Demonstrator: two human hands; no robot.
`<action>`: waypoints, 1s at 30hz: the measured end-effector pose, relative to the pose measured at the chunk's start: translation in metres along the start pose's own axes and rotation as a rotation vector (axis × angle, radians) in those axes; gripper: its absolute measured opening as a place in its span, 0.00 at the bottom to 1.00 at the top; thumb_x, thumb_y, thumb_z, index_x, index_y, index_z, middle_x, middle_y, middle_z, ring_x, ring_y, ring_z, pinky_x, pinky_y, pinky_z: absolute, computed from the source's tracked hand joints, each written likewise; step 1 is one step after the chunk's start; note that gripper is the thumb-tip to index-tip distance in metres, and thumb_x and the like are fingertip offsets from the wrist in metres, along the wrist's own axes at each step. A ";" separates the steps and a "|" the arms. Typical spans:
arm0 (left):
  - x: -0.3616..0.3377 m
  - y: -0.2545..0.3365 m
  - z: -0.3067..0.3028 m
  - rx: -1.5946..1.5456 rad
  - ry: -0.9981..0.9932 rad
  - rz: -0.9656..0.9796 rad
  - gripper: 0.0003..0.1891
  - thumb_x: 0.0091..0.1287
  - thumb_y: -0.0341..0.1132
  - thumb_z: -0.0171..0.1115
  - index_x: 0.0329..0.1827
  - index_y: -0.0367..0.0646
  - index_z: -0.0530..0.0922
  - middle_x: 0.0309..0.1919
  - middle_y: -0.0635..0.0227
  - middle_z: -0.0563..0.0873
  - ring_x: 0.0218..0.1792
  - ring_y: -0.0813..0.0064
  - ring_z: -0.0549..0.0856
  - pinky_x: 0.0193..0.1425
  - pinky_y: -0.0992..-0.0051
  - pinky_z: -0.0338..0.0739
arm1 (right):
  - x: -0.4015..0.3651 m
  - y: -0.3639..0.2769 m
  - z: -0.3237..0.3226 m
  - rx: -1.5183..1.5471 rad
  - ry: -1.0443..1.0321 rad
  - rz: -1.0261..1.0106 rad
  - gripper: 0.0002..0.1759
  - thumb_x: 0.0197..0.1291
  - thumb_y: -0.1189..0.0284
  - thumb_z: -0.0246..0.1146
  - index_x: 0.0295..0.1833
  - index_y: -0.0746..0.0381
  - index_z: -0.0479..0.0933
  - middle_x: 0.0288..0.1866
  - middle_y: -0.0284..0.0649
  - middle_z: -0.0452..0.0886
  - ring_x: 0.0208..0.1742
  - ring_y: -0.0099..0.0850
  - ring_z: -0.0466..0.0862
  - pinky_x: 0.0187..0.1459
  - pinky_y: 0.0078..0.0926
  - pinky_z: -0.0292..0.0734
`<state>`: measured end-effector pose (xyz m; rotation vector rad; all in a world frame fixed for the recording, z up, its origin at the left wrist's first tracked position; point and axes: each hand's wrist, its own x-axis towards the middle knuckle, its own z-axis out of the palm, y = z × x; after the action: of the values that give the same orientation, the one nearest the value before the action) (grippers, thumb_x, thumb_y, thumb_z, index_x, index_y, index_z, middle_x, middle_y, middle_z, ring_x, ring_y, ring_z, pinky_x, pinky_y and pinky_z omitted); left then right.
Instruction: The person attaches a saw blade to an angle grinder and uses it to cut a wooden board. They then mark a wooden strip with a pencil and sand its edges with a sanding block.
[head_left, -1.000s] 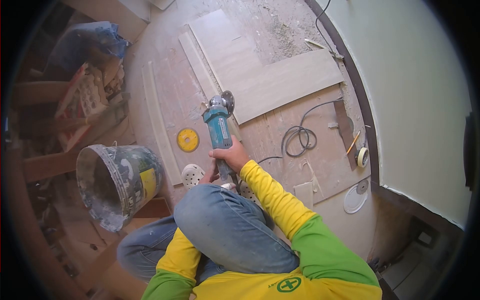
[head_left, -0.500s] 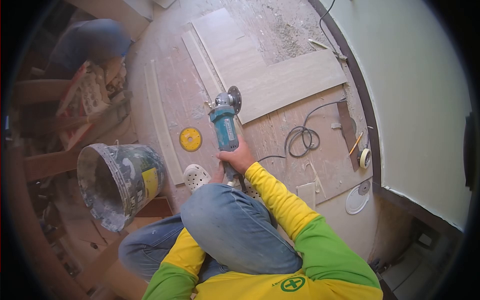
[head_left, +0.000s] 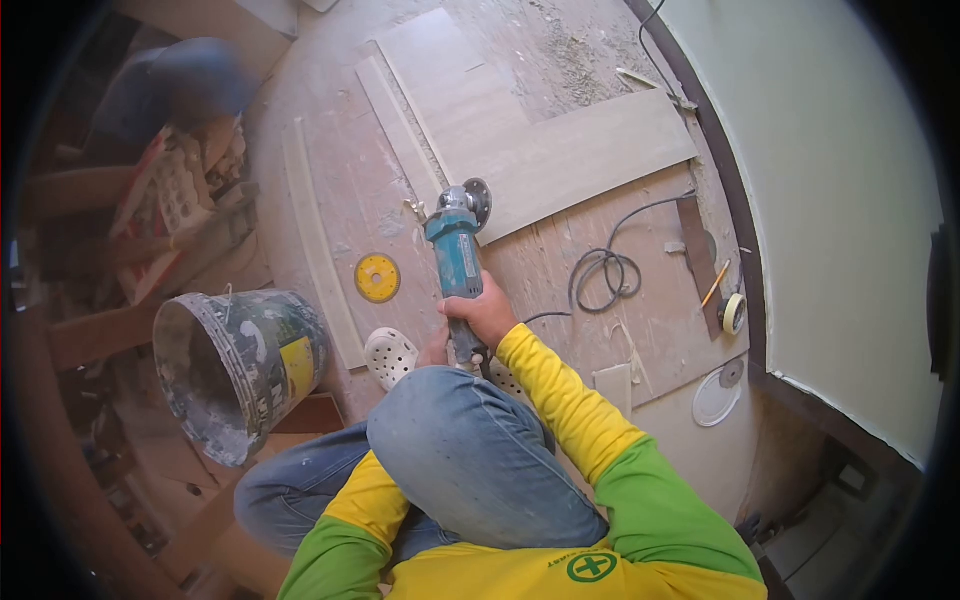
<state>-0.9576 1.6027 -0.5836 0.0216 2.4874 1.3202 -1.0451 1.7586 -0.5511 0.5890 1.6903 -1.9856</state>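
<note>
My right hand [head_left: 486, 311] is closed around the body of a teal angle grinder [head_left: 460, 262], its head pointing away from me. A dark disc [head_left: 479, 203] is fitted at the grinder's head, on the right side. My left hand [head_left: 434, 348] is at the grinder's rear end, thumb against it; my raised knee hides part of this hand, and its fingers seem wrapped round from below. To the left, a yellow cutting disc [head_left: 377, 278] lies flat on the dusty board. Beyond the grinder's head lies a pale L-shaped tile [head_left: 570, 150].
A paint-stained bucket [head_left: 290, 350] lies tilted at left. The black cord [head_left: 605, 275] coils at right, near a pencil [head_left: 715, 284] and a tape roll [head_left: 733, 314]. Another person's jeans-clad leg [head_left: 190, 80] is at upper left. The wall [head_left: 830, 200] bounds the right side.
The grinder has shifted slightly to the right and a little nearer me, with both hands staying on it. The view has moved a little.
</note>
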 end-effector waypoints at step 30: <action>0.123 -0.055 -0.015 1.051 -0.623 0.177 0.28 0.70 0.37 0.47 0.74 0.45 0.62 0.77 0.63 0.60 0.79 0.61 0.53 0.78 0.48 0.50 | 0.006 0.030 0.008 -0.635 0.069 0.080 0.48 0.43 0.58 0.71 0.71 0.60 0.60 0.59 0.59 0.77 0.59 0.55 0.78 0.60 0.43 0.74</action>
<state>-1.0704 1.5795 -0.6544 0.7622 2.3135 -0.1067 -1.0317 1.7462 -0.5771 0.4785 2.1517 -1.2697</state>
